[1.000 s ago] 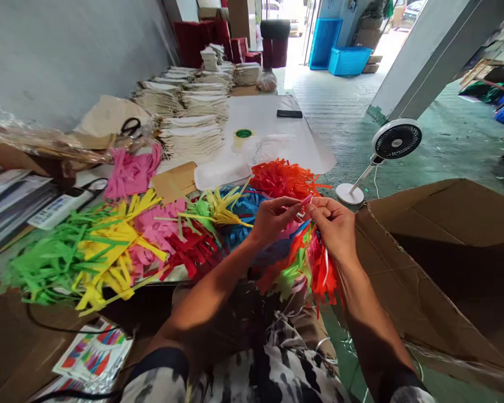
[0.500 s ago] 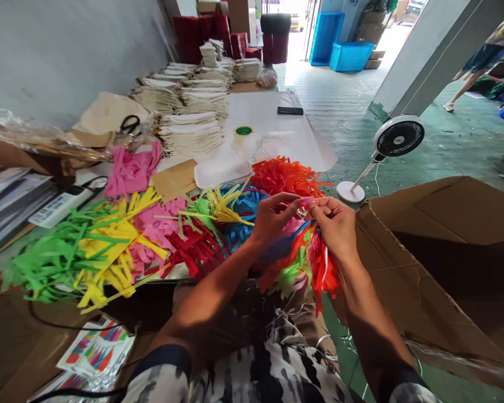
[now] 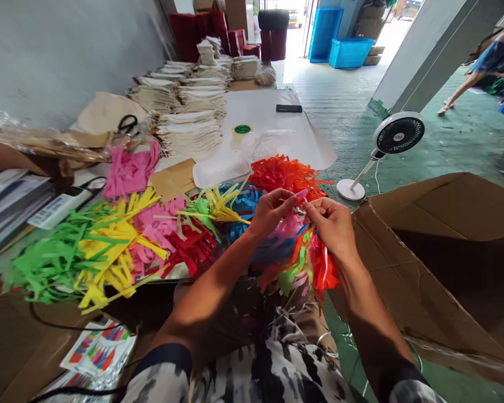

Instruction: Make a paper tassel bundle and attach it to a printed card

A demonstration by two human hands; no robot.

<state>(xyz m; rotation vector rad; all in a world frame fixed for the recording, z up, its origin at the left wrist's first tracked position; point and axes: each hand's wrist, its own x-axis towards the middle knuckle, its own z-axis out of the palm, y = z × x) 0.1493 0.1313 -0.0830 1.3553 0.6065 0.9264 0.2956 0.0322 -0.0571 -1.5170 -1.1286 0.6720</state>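
Note:
My left hand point(image 3: 272, 212) is closed in a pinch on the top of a pink paper tassel point(image 3: 289, 225), whose fringe hangs below the fingers. My right hand point(image 3: 331, 224) is closed beside it, its fingertips pinching at the same pink paper; a small shiny bit shows between the hands. Under my right hand hangs a bunch of multicoloured paper tassels point(image 3: 304, 263) in red, green, pink and orange. Orange fringed paper point(image 3: 283, 172) and blue fringed paper point(image 3: 239, 210) lie just beyond my hands. Exactly how the fingertips grip is too small to see.
Green point(image 3: 52, 252), yellow point(image 3: 113, 240) and dark red fringed paper point(image 3: 191, 243) lie leftward on the table. Stacked pale bags point(image 3: 191, 134), a tape roll point(image 3: 242, 130) and a plastic tray point(image 3: 222, 170) are behind. A cardboard box point(image 3: 403, 268) and a fan point(image 3: 399, 134) stand at right.
My hands have drawn slightly apart, the left one a little leftward and up, and the pink paper now sticks up between the fingers. A person in the right background has stepped.

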